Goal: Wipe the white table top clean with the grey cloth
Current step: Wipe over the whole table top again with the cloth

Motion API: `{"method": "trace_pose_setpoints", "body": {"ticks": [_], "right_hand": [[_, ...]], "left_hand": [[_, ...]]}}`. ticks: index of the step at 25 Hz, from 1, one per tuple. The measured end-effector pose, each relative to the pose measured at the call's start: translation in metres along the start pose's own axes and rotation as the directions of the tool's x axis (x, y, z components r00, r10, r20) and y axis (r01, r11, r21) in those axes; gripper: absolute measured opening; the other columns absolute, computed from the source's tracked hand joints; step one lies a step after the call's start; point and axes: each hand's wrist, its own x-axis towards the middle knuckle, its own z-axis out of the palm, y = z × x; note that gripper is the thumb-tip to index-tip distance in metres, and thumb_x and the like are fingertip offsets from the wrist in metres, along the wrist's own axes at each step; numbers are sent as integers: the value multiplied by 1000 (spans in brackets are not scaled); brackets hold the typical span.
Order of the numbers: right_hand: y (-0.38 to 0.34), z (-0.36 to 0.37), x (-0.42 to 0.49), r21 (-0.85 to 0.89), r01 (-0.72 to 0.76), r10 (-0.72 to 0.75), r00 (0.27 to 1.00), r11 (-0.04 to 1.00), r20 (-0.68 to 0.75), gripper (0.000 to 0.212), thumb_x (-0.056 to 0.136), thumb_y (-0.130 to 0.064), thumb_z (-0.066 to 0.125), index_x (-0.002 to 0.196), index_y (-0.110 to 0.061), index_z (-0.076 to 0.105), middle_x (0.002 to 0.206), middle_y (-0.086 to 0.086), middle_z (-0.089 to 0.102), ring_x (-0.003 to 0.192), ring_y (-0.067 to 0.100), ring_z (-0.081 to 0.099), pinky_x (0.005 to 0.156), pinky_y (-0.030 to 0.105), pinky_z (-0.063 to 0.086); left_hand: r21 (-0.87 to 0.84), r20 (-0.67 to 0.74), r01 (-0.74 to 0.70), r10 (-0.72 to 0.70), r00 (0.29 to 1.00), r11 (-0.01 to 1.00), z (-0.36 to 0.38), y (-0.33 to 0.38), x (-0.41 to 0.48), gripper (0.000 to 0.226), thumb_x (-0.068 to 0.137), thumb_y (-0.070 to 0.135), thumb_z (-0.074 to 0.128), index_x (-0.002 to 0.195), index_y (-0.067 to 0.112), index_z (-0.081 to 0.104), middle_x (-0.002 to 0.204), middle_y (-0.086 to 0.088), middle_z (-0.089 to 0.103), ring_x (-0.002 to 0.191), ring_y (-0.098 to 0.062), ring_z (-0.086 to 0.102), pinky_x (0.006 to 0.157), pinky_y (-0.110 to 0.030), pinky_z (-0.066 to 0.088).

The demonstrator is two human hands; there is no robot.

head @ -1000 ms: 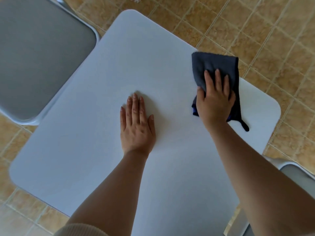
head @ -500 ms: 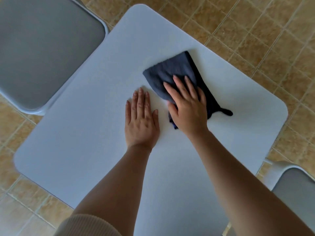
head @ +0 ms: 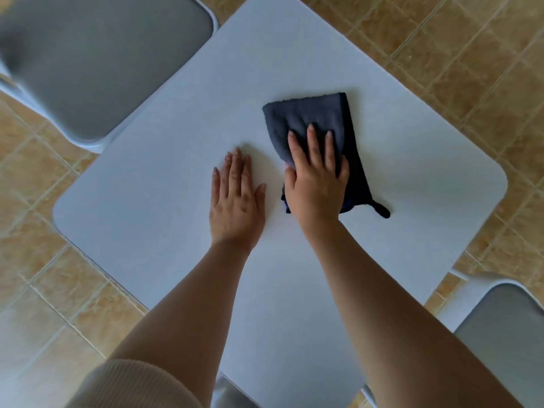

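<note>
The white table top (head: 141,201) fills the middle of the view, turned like a diamond. A dark grey folded cloth (head: 309,116) lies on it right of centre, a small loop sticking out at its near right corner. My right hand (head: 316,187) presses flat on the near half of the cloth, fingers pointing away from me. My left hand (head: 235,201) rests palm down on the bare table just left of the cloth, fingers together and straight, holding nothing.
A grey-seated chair (head: 97,63) stands against the table's far left edge. A second grey chair (head: 506,334) sits at the near right corner. Tan floor tiles (head: 471,54) surround the table.
My right hand has swept the cloth leftward from near the right edge to just beside my left hand, then turned its fingers straighter ahead. My left hand has stayed planted.
</note>
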Motion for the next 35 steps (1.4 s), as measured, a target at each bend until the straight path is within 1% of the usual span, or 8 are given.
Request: {"method": "trace_pose_setpoints", "body": {"ticks": [6,10,13,16,18,22,28,35], "right_hand": [[34,-28,-92,46,267,-269,962,963,49,45,100,-35,49,145,-35,49,157,-2,41,146,25,37,108,49,40],[63,-26,-70,-49,121,-120,992,991,31,47,97,-36,52,144,-37,49,157,-3,42,145,25,39,106,48,38],[42,-8,-13,10,20,-20,1000,1000,0,46,96,-38,49,141,-36,53,154,0,46,144,29,40,104,53,39],[12,4,25,57,84,-89,991,995,96,47,98,-42,46,144,-38,48,158,-1,39,149,29,31,109,54,33],[-1,9,20,63,211,-215,975,975,51,45,96,-44,48,141,-38,53,154,-1,46,145,28,39,105,52,38],[2,4,-34,72,396,-391,917,915,-73,41,98,-47,47,136,-36,59,146,-3,56,136,25,52,96,46,45],[1,-27,-144,39,275,-277,958,961,67,49,104,-52,36,149,-33,44,158,-2,39,146,24,38,98,46,40],[6,-73,-231,183,357,-389,901,916,192,50,101,-33,33,144,-15,52,151,3,50,138,21,49,87,41,53]], "left_hand": [[8,-74,127,-126,989,992,7,-4,-80,59,100,34,28,149,1,26,157,-13,23,147,-24,18,120,-42,13],[25,-131,130,-126,983,991,11,-1,-85,55,100,29,34,148,1,32,156,-13,28,145,-23,21,120,-42,15],[37,-151,130,-123,981,991,13,-3,-85,54,100,28,33,147,2,34,155,-13,29,145,-23,22,120,-41,15],[47,-156,117,-108,982,992,15,-3,-85,54,100,28,30,147,2,33,155,-12,29,145,-23,22,120,-41,14],[52,-159,119,-110,981,991,15,-4,-85,54,101,28,29,148,3,32,155,-12,30,145,-23,22,120,-39,12],[-14,-146,122,-123,982,992,12,-6,-88,54,101,30,27,148,4,31,156,-11,29,146,-22,22,120,-39,12],[-262,-93,133,-162,982,956,-4,-9,-100,58,100,35,22,149,7,30,157,-8,27,146,-19,19,121,-35,9],[-160,-101,35,-52,993,987,-9,-3,-195,48,100,28,30,138,8,50,153,-6,35,145,-22,25,118,-42,18]]}}
